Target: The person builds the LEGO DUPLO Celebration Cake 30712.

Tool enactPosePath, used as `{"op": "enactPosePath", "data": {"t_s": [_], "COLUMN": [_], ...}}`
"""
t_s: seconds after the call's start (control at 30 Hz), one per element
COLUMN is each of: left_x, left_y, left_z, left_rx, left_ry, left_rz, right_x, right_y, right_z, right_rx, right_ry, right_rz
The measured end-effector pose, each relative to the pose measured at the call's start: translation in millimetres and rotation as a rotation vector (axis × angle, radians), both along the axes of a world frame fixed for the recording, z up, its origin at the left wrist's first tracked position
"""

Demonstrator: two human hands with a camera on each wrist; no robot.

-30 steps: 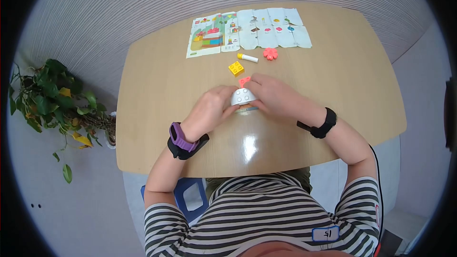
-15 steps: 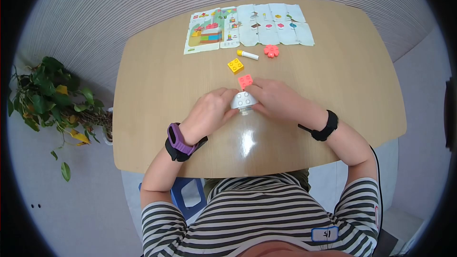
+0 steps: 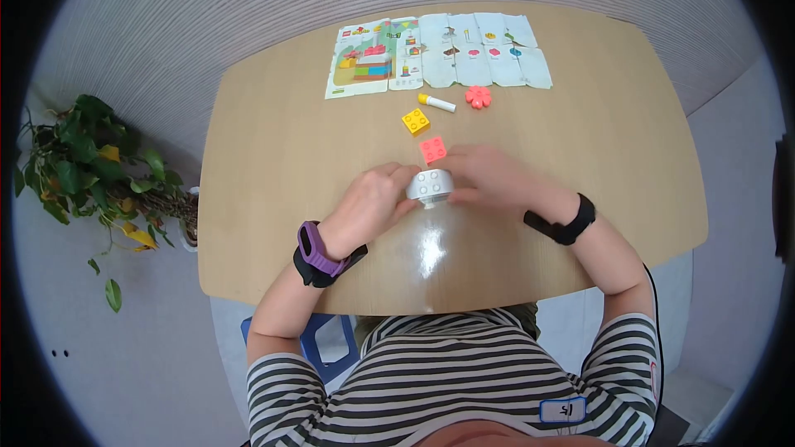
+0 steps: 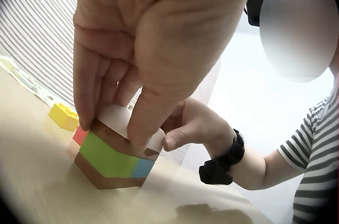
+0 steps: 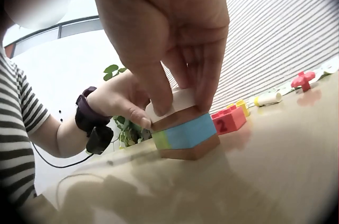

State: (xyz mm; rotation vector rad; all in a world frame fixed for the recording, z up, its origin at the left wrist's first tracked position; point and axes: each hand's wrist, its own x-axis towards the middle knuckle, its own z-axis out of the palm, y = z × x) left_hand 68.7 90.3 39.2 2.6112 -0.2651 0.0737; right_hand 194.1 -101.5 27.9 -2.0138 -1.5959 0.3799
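A small stack of toy bricks stands on the table, topped by a rounded white brick with studs. Under the white lie a brown layer, a middle layer of a green brick beside a blue brick, and a brown base. My left hand pinches the top of the stack between thumb and fingers. From the opposite side my right hand, blurred in the head view, grips the white brick the same way. Just beyond the stack sits a coral-red brick marked "2".
Farther back are a yellow brick, a white candle piece with a yellow tip and a coral flower piece. An unfolded instruction sheet lies near the far edge. A leafy plant hangs left of the table.
The stack has come slightly nearer the body, showing more of the coral-red brick behind it. My right hand has shifted a little and is now blurred. The head view has tilted slightly.
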Motion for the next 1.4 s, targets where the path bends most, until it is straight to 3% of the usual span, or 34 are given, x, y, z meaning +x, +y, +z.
{"op": "enactPosePath", "data": {"t_s": [0.13, 0.23, 0.33, 0.53, 0.73, 1.03, 1.4], "left_x": [-7, -14, -17, -20, -10, 21, 10], "left_y": [5, 12, 17, 21, 25, -4, -1], "left_z": [1, 7, 7, 6, 13, 22, 20], "left_rx": [-0.030, -0.025, 0.008, 0.041, 0.034, -0.102, -0.125], "left_ry": [-0.104, -0.027, 0.018, 0.033, -0.072, -0.191, -0.108], "left_rz": [-0.030, -0.010, 0.022, 0.050, 0.038, -0.024, -0.054], "right_x": [34, 33, 30, 36, 40, 7, -8], "right_y": [-3, 8, 22, 14, -7, -1, 13], "right_z": [3, 0, -29, -27, -3, 34, 21], "right_rx": [-0.055, -0.078, 0.102, -0.127, -0.180, 0.117, 0.147], "right_ry": [-0.069, -0.132, -0.189, -0.146, -0.028, -0.082, -0.067], "right_rz": [-0.052, -0.033, 0.086, 0.003, -0.204, -0.039, 0.037]}}
